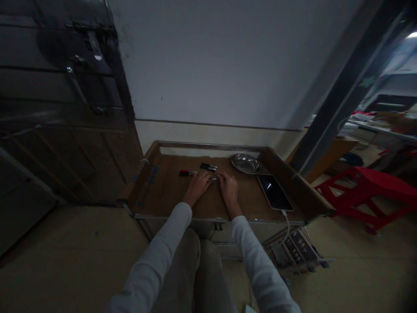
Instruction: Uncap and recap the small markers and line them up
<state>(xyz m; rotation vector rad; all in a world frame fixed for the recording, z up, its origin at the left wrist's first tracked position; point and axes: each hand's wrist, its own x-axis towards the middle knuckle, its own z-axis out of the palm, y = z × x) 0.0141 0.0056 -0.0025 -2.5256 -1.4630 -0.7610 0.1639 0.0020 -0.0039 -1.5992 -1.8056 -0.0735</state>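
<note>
- Nearest to you are your own knees [192, 269] in light trousers, with both pale sleeves [163, 252] stretching forward over them.
- Low on your right, on the floor beside the table's leg, lies a power strip [298, 248]. A white cable [287, 226] runs up from that side to the table's edge.
- Your knees meet the front rim of the table [169, 216], a brown top with raised sides.
- Your left hand [198, 186] rests palm down on the middle of the tabletop, fingers pointing away from you and to the right.
- Your right hand [230, 189] lies just beside it, also palm down, fingers bent toward the left hand.
- Between the two sets of fingertips sits a small pale piece [212, 178], thin and lying flat on the wood. Both hands touch or nearly touch it, but the light is too dim to tell whether either one pinches it or only rests against it.
- To the right of your right hand a phone [274, 192] lies face up, dark screen showing, with the cable plugged into its near end.
- Just past your left fingertips lies a red-and-black item [186, 173], and a little farther, a black item [208, 166]. Neither hand touches them.
- A round metal dish [246, 164] stands at the far right corner.
- Beyond the table rises a pale wall [211, 65], with a red stool [368, 187] off to the right.
</note>
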